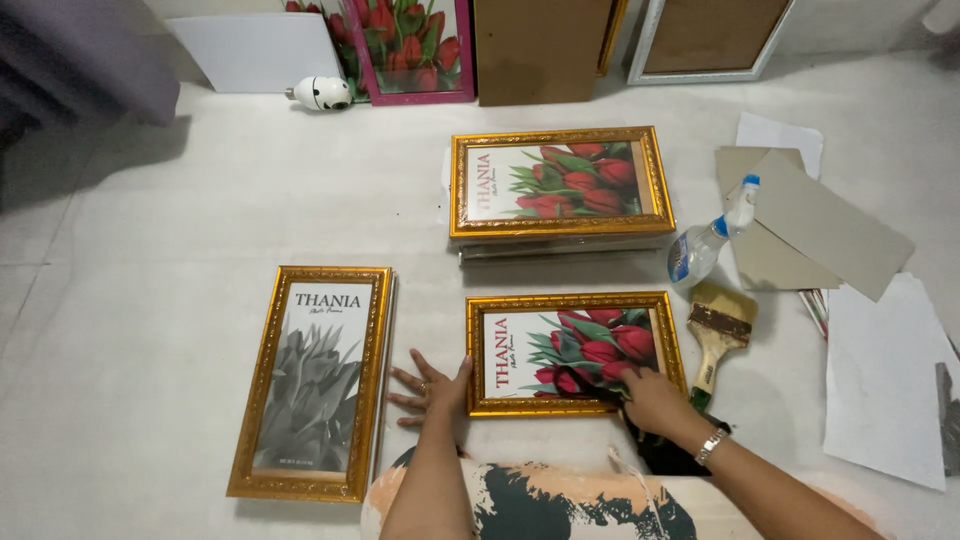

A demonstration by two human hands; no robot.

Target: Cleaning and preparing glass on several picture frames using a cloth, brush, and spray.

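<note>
A gold picture frame (574, 353) with a red tulip print lies flat on the floor in front of me. My left hand (432, 387) rests with spread fingers against its left edge. My right hand (655, 400) presses on the frame's lower right corner, over a dark cloth (668, 455); whether it grips the cloth I cannot tell. To the left lies an upright gold frame (314, 380) with a grey print. Behind the near frame sits a stack of gold frames (558, 185) with the same tulip picture.
A spray bottle (712, 236) and a wide paintbrush (716, 335) lie right of the frames. Grey cardboard sheets (820, 225) and white paper (885, 380) cover the right side. More frames and boards (540, 45) lean at the back wall, beside a small white object (322, 93).
</note>
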